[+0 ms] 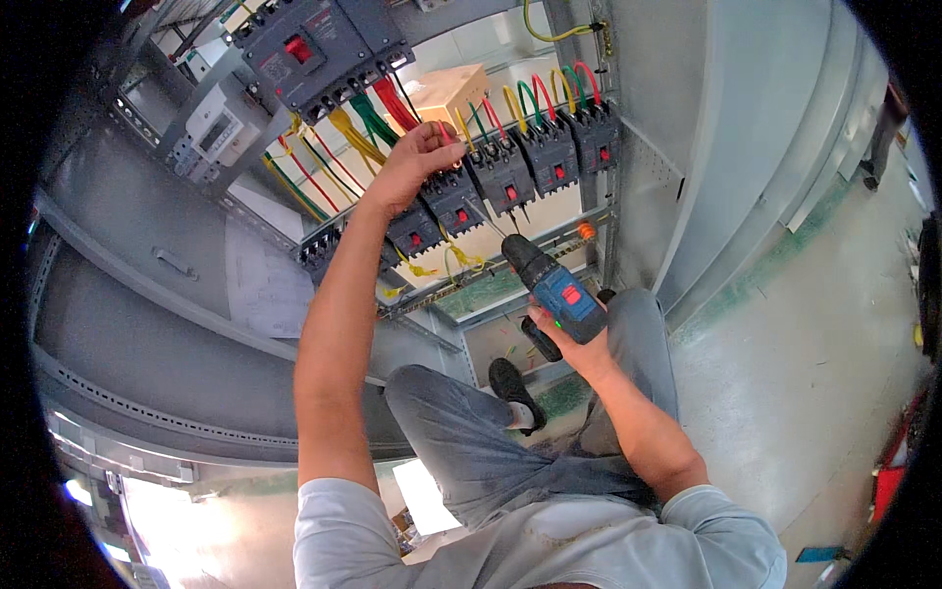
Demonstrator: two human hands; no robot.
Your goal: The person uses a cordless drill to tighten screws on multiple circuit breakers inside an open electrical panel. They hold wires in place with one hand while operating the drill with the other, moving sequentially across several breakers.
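My left hand (410, 165) reaches up to the row of small dark circuit breakers, its fingertips pinched round a red wire (444, 131) at the top terminals of one breaker (451, 203). The fingers partly cover those terminals. In my right hand (579, 348) is a blue and black cordless drill (561, 285), gripped by its handle. Its long thin bit points up and left toward the breakers, with the tip near the one below my left hand. To the right, neighbouring breakers (502, 179) have yellow, green and red wires looped into their tops.
A large breaker (314, 49) with thick coloured cables sits at the upper left, beside a white meter (221, 128). Behind the row stands a cardboard box (449, 93). The grey cabinet door (756, 147) is on the right. Yellow wires (461, 257) hang below the breakers.
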